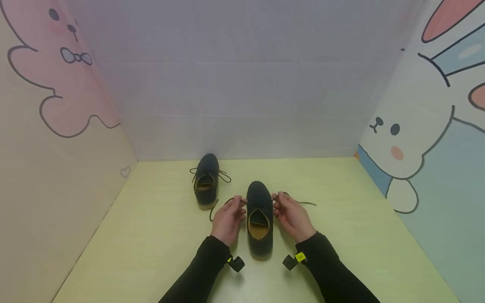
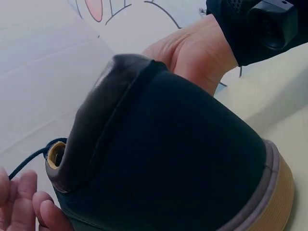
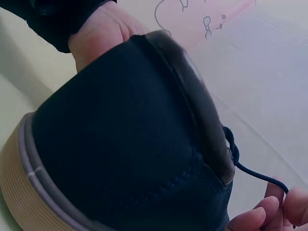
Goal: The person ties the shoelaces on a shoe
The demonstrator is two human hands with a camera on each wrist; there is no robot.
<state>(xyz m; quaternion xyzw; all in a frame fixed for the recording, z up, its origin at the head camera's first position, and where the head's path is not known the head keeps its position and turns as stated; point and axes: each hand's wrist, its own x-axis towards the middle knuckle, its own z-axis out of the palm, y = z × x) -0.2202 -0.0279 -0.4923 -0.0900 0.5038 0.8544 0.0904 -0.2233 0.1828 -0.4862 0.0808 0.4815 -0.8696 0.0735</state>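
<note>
A dark navy shoe (image 1: pixel 259 192) with a tan sole stands on the table, toe pointing away from me. To its left, my left hand (image 1: pixel 228 219) pinches one end of its shoelace between thumb and fingers. My right hand (image 1: pixel 294 215) pinches the other lace end on the right side. Both laces stretch outward from the shoe's eyelets, and their loose tails (image 1: pixel 307 203) trail beyond the hands. In the left wrist view the heel (image 2: pixel 183 144) fills the middle, with the lace (image 2: pixel 26 162) running to my left fingers. The right wrist view shows the right lace (image 3: pixel 257 175) drawn to my right fingertips.
A second matching shoe (image 1: pixel 207 166) sits farther back to the left, its lace tied with loops out to both sides. Pale yellow tabletop (image 1: pixel 151 235) surrounds both shoes. Behind rises a plain wall (image 1: pixel 242 92), with cartoon-printed walls at left and right.
</note>
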